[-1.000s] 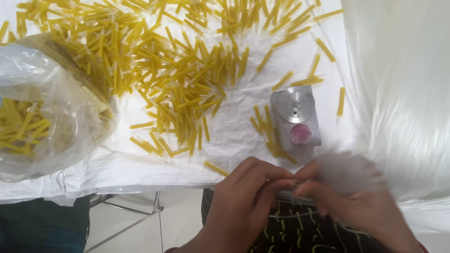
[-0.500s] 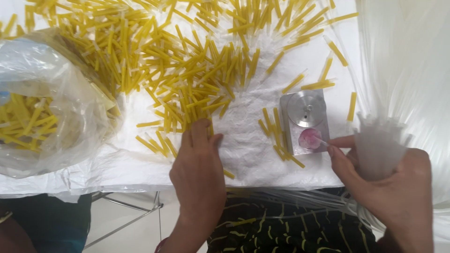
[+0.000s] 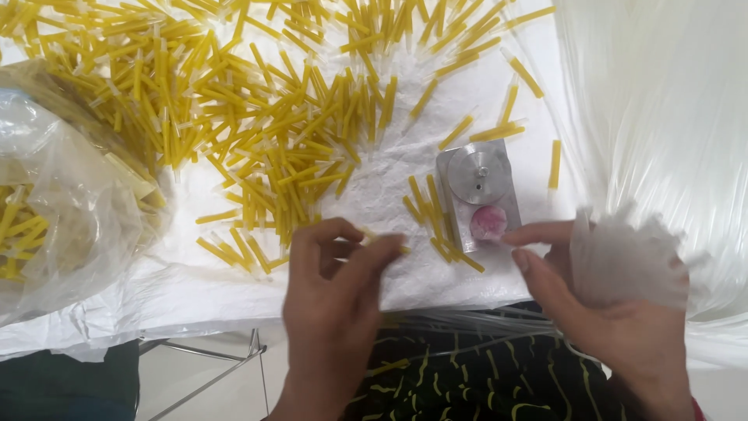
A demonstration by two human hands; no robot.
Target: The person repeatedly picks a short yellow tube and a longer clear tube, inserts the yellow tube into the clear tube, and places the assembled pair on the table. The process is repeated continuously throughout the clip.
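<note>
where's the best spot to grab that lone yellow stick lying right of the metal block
Probably the middle of the thin yellow plastic stick, pinched across its width from above. It lies nearly upright in the view, flat on the crinkled white sheet, apart from the small square metal block, so both long sides are free.

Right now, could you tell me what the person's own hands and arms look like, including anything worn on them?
Both the left hand and the right hand are bare: no gloves, rings or watch show. The forearms are uncovered as far as the frame reaches, with no sleeve in view. The fingernails are short and unpainted.
</note>
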